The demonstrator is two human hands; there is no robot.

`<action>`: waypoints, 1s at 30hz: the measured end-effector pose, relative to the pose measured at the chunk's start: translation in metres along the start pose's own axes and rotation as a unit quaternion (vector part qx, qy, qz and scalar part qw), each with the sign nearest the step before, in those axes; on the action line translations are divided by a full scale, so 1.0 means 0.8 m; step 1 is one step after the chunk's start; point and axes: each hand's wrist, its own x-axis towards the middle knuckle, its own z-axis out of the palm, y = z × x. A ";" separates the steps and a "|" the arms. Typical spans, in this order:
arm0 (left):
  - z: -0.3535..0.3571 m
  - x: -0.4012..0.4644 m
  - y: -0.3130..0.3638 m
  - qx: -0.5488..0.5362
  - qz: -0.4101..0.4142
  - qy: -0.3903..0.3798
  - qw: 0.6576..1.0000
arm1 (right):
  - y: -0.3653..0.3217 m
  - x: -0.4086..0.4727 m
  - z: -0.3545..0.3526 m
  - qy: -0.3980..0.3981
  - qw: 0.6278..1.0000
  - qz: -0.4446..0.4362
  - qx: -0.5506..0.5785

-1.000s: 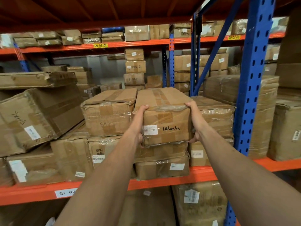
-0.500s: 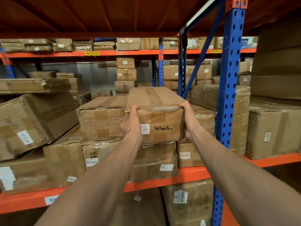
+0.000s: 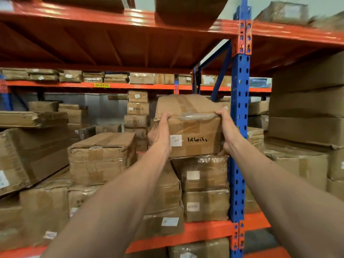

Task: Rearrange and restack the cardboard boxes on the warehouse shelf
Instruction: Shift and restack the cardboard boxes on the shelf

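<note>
Lifted since a second ago, the marked box (image 3: 189, 125) hangs above the shelf's front edge, both grips, left hand (image 3: 159, 134) and right hand (image 3: 227, 131), clamping its ends; long axis runs rearward.

Brightness: moderate, warm indoor light, even over the middle
Glare: white streaks on the top orange beam (image 3: 111, 14); shine on plastic wrap of the held box (image 3: 191, 125)
Shadows: dark under the upper shelf deck (image 3: 115, 45), right boxes dim
Blur: heavy smear along the top edge (motion), far shelves soft
Distortion: wide-angle bend, blue upright (image 3: 240, 127) bows, forearms stretched at the near edge
</note>
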 end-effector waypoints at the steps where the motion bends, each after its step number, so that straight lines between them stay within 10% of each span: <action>1: 0.012 0.003 -0.012 -0.001 -0.001 0.005 1.000 | 0.004 0.012 -0.013 0.009 1.000 0.008 0.002; 11: 0.084 0.038 -0.096 0.158 -0.059 -0.039 0.985 | 0.044 0.113 -0.090 0.027 0.991 0.058 -0.114; 13: 0.089 0.050 -0.103 0.362 0.060 -0.012 0.930 | 0.052 0.117 -0.083 0.075 0.972 -0.032 -0.220; 17: 0.083 0.062 -0.128 0.565 0.452 0.006 0.691 | 0.096 0.110 -0.074 0.137 0.873 -0.229 -0.408; 20: 0.082 0.082 -0.133 0.624 0.539 0.024 0.565 | 0.111 0.128 -0.086 0.157 0.707 -0.427 -0.542; 23: 0.089 0.091 -0.140 0.638 0.614 -0.015 0.465 | 0.107 0.160 -0.099 0.124 0.658 -0.525 -0.525; 30: 0.095 0.112 -0.148 0.611 0.636 -0.042 0.469 | 0.121 0.209 -0.094 0.140 0.632 -0.599 -0.471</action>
